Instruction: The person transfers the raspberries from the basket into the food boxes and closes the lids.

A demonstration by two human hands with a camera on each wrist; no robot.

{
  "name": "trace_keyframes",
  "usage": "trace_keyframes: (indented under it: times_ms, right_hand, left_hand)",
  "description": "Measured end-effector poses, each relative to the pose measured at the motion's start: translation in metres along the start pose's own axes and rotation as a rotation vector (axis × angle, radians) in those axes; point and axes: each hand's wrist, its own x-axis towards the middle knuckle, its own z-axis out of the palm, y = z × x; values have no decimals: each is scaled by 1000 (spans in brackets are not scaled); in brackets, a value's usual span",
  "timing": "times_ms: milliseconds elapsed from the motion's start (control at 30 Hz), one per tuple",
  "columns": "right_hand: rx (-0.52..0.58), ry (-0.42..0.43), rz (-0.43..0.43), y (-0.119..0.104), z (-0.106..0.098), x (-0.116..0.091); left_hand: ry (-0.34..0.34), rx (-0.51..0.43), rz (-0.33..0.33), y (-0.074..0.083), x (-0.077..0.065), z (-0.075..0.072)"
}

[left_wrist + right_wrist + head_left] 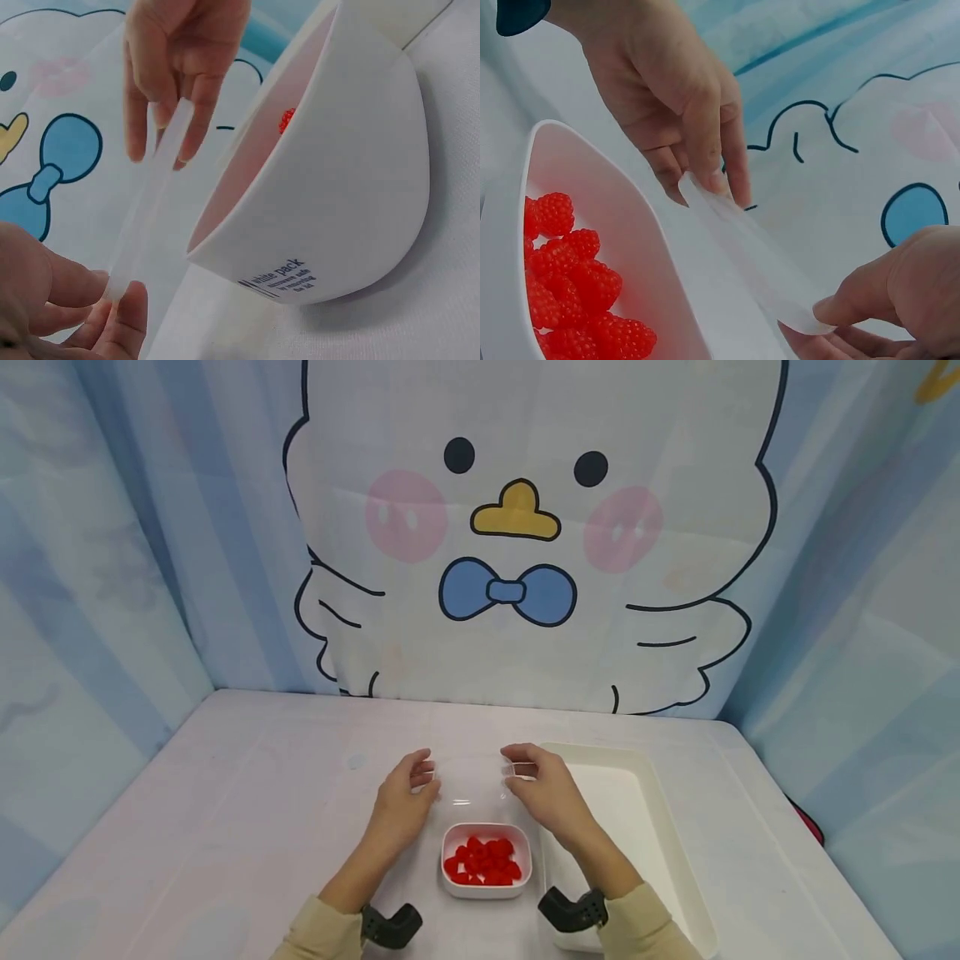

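Between my two hands is a clear plastic lid (471, 779), held level just beyond the tub. My left hand (402, 799) pinches its left end between thumb and fingers; my right hand (546, 785) pinches the right end the same way. Both wrist views show the lid edge-on, thumbs on one face and fingers on the other. Nearer to me stands a white tub (487, 893) with its top uncovered and several red raspberries (577, 285) inside. Blue print reading "white pack" marks the tub's side (281, 279) in the left wrist view.
A shallow cream tray (637, 810) lies to the right of the tub, partly under my right forearm. The table (247, 777) has a pale cloth. Behind it hangs a curtain (517, 660) with a cartoon bird; more curtains flank both sides.
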Motion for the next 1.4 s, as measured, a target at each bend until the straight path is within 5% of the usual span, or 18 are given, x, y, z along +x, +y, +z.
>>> trace_keyframes:
  times_ms: [467, 833, 1067, 1400]
  right_hand:
    - [213, -83, 45, 4, -12, 1]
    - [176, -215, 0, 10, -30, -6]
    - [112, -243, -89, 10, -35, -14]
    - [-37, -230, -259, 15, -38, -30]
  left_hand:
    - [-147, -54, -57, 0, 1, -11]
    - [-252, -173, -52, 3, -3, -24]
    - [-287, -152, 2, 0, -6, -28]
    - [-381, -84, 182, -7, -12, -34]
